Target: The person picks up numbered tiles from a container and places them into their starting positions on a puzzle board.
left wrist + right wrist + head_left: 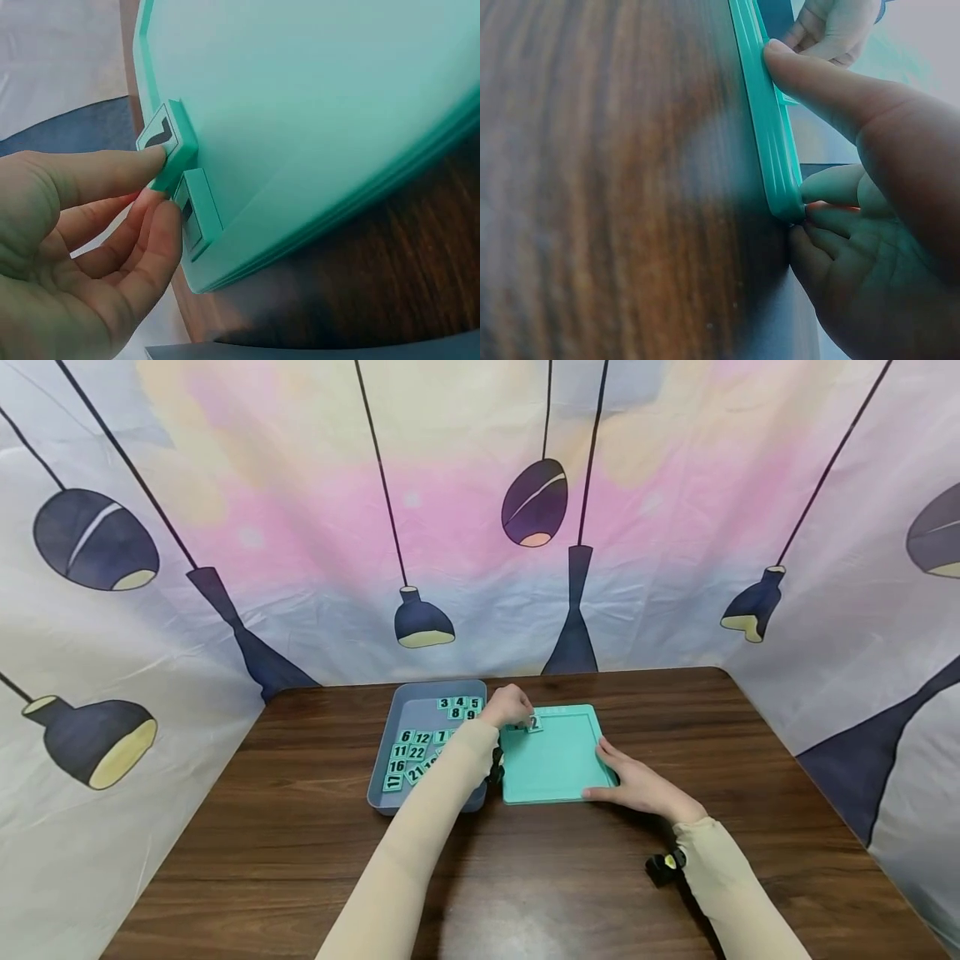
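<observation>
My left hand (508, 705) pinches a green number tile (177, 142) marked 2 between thumb and fingers, tilted over the far edge of a turquoise square puzzle board (555, 762). Beside it, a second number tile (199, 214) sits in the board's far left corner, its number partly hidden by the fingers. My right hand (641, 783) grips the board's near right corner, with the thumb along the near edge and the fingers against the right side. Apart from those two tiles, the board's recessed face is bare.
Left of the board stands a grey-blue tray (416, 708) with several loose number tiles (417, 752), some askew; my left forearm crosses over part of it. Both lie on a dark wooden table (540, 868). A printed cloth (465, 527) hangs behind the table's far edge.
</observation>
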A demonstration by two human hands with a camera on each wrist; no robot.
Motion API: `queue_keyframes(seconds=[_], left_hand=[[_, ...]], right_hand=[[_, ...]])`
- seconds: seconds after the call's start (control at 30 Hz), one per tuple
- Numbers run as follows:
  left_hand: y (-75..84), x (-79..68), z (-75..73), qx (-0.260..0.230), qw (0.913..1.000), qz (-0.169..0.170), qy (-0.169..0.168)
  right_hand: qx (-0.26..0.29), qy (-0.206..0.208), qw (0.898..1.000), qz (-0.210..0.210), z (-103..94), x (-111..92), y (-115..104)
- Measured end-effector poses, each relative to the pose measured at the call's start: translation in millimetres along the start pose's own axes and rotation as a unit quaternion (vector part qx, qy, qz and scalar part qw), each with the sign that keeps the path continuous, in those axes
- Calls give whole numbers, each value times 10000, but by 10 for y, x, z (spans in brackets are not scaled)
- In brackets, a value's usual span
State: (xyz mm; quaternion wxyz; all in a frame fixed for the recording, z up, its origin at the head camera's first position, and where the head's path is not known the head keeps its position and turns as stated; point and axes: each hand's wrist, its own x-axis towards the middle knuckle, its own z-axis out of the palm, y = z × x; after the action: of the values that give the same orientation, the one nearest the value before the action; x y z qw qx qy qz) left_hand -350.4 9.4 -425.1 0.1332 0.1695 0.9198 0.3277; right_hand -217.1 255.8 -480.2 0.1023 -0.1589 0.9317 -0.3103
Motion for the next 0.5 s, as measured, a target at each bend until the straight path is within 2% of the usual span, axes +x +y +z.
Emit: queue_keyframes(seconds=[0.37,0.5], left_hand=[[-47,29,-28,204,9993,-294,123],[-55,27,-41,108,9994,-299,135]], right_hand=[[16,5,10000,-63,6,0,-25],[52,20,10000,-62,-5,-8,-38]])
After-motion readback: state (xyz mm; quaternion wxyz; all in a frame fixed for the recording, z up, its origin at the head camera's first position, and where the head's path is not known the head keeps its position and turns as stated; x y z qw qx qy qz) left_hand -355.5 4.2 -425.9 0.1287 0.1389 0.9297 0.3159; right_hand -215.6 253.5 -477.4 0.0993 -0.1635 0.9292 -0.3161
